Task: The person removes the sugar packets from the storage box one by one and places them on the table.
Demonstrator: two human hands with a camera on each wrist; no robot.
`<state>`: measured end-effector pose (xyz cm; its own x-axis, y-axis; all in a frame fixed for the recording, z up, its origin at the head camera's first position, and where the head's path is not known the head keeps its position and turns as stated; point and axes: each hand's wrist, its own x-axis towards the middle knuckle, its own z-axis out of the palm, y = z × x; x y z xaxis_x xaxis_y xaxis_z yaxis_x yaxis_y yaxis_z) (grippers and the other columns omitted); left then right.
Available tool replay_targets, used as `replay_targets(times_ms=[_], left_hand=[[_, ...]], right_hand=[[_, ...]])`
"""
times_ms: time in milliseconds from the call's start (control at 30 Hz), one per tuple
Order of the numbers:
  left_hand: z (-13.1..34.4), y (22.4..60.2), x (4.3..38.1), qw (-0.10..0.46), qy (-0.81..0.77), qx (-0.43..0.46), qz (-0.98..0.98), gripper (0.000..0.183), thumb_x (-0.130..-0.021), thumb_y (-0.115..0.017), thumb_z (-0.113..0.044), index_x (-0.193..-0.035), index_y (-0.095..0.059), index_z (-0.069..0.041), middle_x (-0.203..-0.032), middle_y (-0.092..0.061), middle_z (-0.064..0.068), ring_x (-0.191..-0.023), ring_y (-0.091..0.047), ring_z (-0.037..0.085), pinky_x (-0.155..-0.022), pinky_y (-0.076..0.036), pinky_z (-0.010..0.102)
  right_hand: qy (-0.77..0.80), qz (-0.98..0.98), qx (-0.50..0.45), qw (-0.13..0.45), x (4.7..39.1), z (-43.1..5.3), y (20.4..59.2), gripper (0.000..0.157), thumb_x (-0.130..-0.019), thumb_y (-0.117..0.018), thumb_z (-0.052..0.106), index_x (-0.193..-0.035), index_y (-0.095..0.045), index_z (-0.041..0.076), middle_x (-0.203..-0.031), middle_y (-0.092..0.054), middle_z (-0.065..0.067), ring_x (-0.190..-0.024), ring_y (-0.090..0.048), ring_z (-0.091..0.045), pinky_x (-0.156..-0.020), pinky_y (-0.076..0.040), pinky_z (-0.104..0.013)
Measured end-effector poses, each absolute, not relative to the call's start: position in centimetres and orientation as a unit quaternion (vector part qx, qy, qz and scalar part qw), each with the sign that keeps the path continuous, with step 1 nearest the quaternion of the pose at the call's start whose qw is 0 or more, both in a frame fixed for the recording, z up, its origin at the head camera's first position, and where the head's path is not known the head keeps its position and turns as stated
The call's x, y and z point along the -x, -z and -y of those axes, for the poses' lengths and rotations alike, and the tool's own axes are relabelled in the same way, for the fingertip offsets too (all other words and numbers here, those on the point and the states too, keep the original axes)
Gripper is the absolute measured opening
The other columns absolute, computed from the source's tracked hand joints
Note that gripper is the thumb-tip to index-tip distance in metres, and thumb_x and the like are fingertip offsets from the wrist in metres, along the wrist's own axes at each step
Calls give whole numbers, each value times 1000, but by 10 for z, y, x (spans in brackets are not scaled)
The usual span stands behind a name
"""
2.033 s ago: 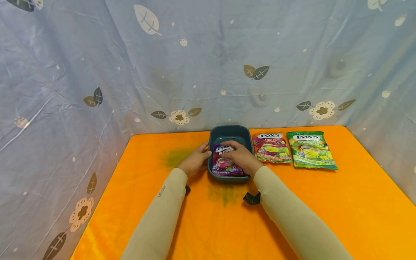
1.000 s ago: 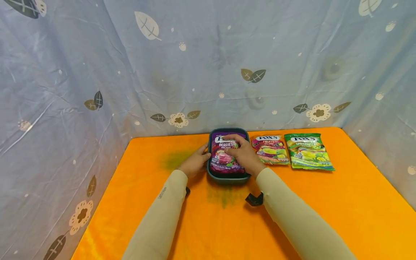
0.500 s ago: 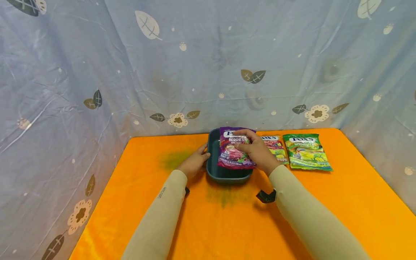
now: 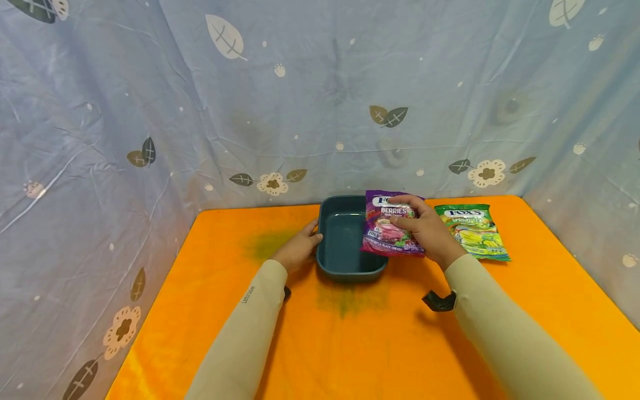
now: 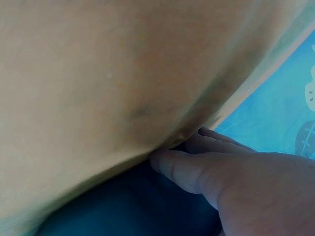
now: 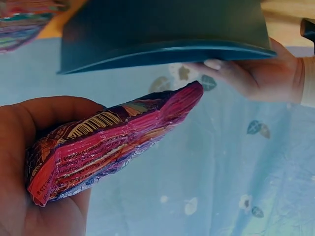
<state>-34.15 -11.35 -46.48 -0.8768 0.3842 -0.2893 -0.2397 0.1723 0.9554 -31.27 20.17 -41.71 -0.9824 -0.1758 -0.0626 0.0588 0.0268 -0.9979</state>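
Note:
My right hand (image 4: 422,225) grips a purple bag of Fox's Berries candy (image 4: 385,222) by its right side, holding it over the right edge of a dark teal rectangular dish (image 4: 345,272). In the right wrist view, thumb and fingers stand on opposite faces of the candy bag (image 6: 98,152). My left hand (image 4: 297,247) touches the dish's left wall with its fingers fairly straight; the left wrist view has the fingertips (image 5: 165,162) right at the dish wall (image 5: 128,206). Nothing lies inside the visible part of the dish.
A green bag of Fox's Spring Tea (image 4: 475,230) lies on the orange tabletop (image 4: 350,344) at the right. Another colourful bag (image 6: 24,19) shows in the right wrist view, hidden behind the berries bag from the head. A patterned curtain (image 4: 320,83) walls the back and sides.
My right hand has lifted the berries bag out of the dish and carried it right, covering the Fruits bag in the head view. The left hand has stayed at the dish.

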Motion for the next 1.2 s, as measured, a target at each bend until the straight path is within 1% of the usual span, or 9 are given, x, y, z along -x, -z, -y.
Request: replay_targets(times_ms=[133,333,467,667,833,933,1067,1133,1200], left_hand=[[113,465,342,244,-638,-51,-728,57,-105,-40,-23,-154,-12,-31,-148,-35,9,-116,-54,25,-94,-45,45],[112,465,341,245,-640,-48,-727,58,-105,-40,-23,-155,-12,-30,-149,-33,9,-119,-52,26,-94,-45,46],[112,465,342,246,-639,-43,-727,57,-105,-40,-23,-154,-13,-31,-149,-33,8,-120,-52,26,-95,-44,46],[113,465,341,244,-640,-44,-727,56,-105,-39,-21,-155,-14,-30,-150,-31,10,-120,-51,29,-96,-42,48],[113,464,341,243,-639,-45,-728,56,-105,-37,-20,-155,-13,-29,-150,-31,11,-120,-51,29,-96,-43,48],[113,465,343,240,-641,-48,-727,56,-105,-37,-19,-155,-13,-29,-150,-31,11,-119,-52,29,-95,-43,48],[113,467,344,241,-641,-50,-727,56,-105,-37,-20,-155,-13,-30,-149,-32,10,-119,-52,28,-95,-44,48],[113,468,344,244,-642,-49,-726,56,-105,-37,-20,-155,-12,-30,-150,-32,10,-120,-51,27,-95,-44,47],[114,467,344,246,-641,-49,-725,57,-105,-37,-20,-155,-12,-30,-150,-32,10,-120,-51,27,-95,-44,47]], right_hand=[[682,-726,29,81,309,-214,418,45,-90,-67,31,-133,-54,34,-133,-39,-7,-105,-55,-38,-79,-54,-43],[666,-742,26,74,302,-229,419,47,-90,-68,32,-134,-53,32,-135,-37,-5,-105,-54,-36,-78,-54,-40],[670,-738,26,74,297,-240,421,49,-90,-68,31,-136,-52,30,-134,-38,-6,-102,-57,-34,-78,-54,-40],[648,-758,27,72,289,-258,431,49,-91,-67,30,-136,-50,28,-133,-39,-4,-90,-59,-31,-73,-55,-38],[634,-769,28,79,281,-270,441,51,-92,-66,30,-139,-48,25,-138,-35,-6,-92,-60,-32,-74,-55,-39],[629,-772,36,85,275,-275,446,53,-92,-65,31,-141,-46,23,-140,-33,-8,-91,-61,-34,-74,-55,-40],[632,-768,25,100,266,-279,454,54,-91,-65,34,-141,-45,25,-138,-34,-11,-91,-62,-35,-74,-55,-43],[633,-766,17,106,262,-280,458,54,-91,-66,35,-141,-46,27,-138,-35,-13,-94,-62,-36,-76,-55,-44],[627,-772,20,108,257,-280,462,54,-91,-66,34,-140,-45,26,-140,-32,-12,-96,-61,-36,-76,-54,-43]])
